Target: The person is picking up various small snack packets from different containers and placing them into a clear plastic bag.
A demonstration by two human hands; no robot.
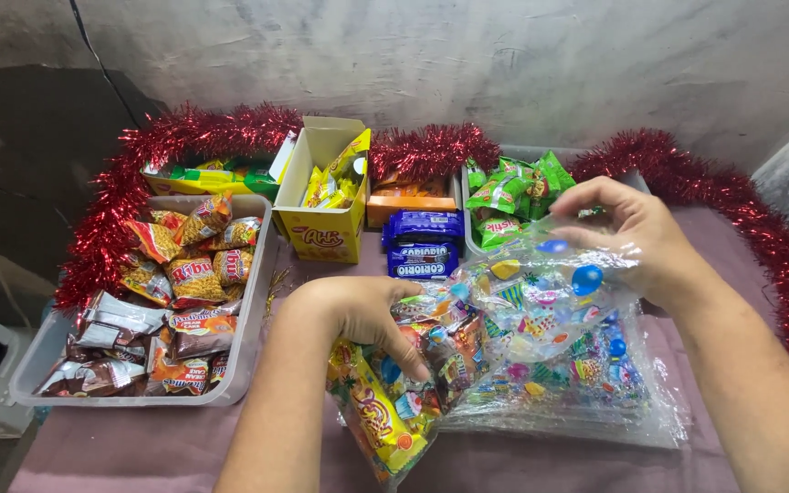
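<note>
Clear printed gift bag, patterned with coloured balloons and dots, held up over the mauve tabletop between both hands. Right hand pinched shut on the bag's upper edge, fingers curled, thumb pressing the film. Left hand pushed into the bag's mouth, fingers closed around a bundle of snack packets already partly inside. Yellow snack packet hanging below the left hand, tilted, its lower end just above the tabletop. Directly beneath the held bag, a flat stack of similar clear bags.

Beyond the left hand, blue biscuit packs stacked two high, and behind them an orange box. Further left of these, an open yellow carton with yellow sachets standing in it. Beyond the right hand, a tray of green sweet packets. Well to the left of the left hand, a clear plastic tub filled with red-and-orange noodle snack packets above and brown wafer packets below. Red tinsel garland running along the back and both sides of the table, against a grey wall.
</note>
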